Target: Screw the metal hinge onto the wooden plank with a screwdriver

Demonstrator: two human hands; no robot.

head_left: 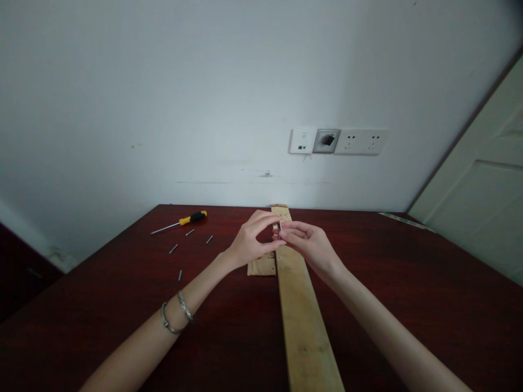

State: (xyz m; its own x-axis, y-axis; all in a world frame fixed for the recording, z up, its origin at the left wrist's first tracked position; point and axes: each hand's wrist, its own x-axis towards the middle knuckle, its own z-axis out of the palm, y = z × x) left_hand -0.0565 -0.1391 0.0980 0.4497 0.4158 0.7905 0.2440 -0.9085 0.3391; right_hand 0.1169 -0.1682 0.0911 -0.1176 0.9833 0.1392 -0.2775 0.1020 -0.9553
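My right hand (312,242) pinches a small, slim, pale piece (280,226) between thumb and fingers; it is too small and too covered to name surely. From the left, my left hand (255,237) curves around the same piece, its fingertips at the upper end and its thumb near the lower end. Both hands are over a long wooden board (304,310) that runs away from me toward the wall. A shorter wooden piece (261,267) sticks out from the board's left side, below my left hand. Fingers hide part of the board.
On the dark red table (229,337), a yellow-and-black screwdriver (193,218) lies at the back left. Several loose screws (174,249) are scattered near it. Behind stands a white wall with sockets (362,141). A narrow pale strip (404,220) lies at the back right, near a door (482,174).
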